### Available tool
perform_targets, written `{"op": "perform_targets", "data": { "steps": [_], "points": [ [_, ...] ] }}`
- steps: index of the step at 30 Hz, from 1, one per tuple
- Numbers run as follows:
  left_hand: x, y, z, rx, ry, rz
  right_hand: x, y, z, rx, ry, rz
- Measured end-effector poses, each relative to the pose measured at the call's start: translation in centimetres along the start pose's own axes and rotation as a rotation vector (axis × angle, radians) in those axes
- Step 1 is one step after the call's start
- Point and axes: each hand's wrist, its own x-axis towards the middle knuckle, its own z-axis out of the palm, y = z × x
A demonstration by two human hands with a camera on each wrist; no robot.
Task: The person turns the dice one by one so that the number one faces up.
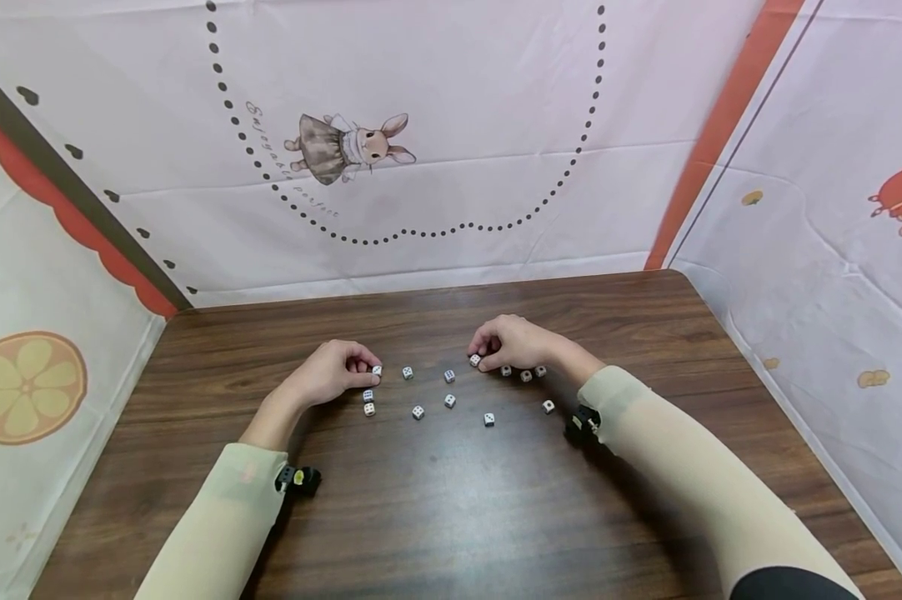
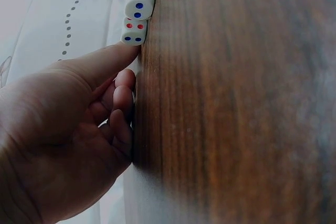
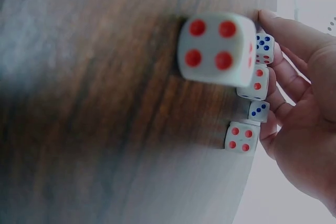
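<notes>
Small white dice with red and blue pips lie on the brown wooden table. At the left, my left hand [image 1: 333, 372] pinches a die [image 1: 377, 370] between thumb and fingertips; in the left wrist view its thumb [image 2: 107, 64] hides that die. Two dice, one [image 1: 368, 396] behind the other [image 1: 369, 409], sit just nearer than this hand. My right hand [image 1: 517, 342] pinches another die [image 1: 475, 360] with its thumb and index finger. Beside its palm sit several dice, among them one [image 1: 506, 371] and another [image 1: 526, 376]. The right wrist view shows a die [image 3: 216, 48] close up.
Between the hands are more dice, including one [image 1: 408, 372], one [image 1: 449, 376] and one [image 1: 418, 412]. Nearer me lie a die [image 1: 489, 420] and, by the right wrist, another [image 1: 548, 407]. Printed cloth walls [image 1: 451, 183] enclose the table [image 1: 421, 517] at the back and sides.
</notes>
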Motion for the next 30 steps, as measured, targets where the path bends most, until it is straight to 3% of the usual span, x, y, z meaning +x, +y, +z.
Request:
{"op": "perform_targets", "data": {
  "steps": [17,30],
  "points": [
    [0.0,0.1,-0.2,0.007,-0.004,0.001,-0.5,-1.0,-0.3,-0.209,-0.019,-0.139],
    [0.1,0.0,0.0,0.003,0.006,0.008,-0.3,-1.2,-0.2,-0.199,-0.007,-0.102]
  ]
}}
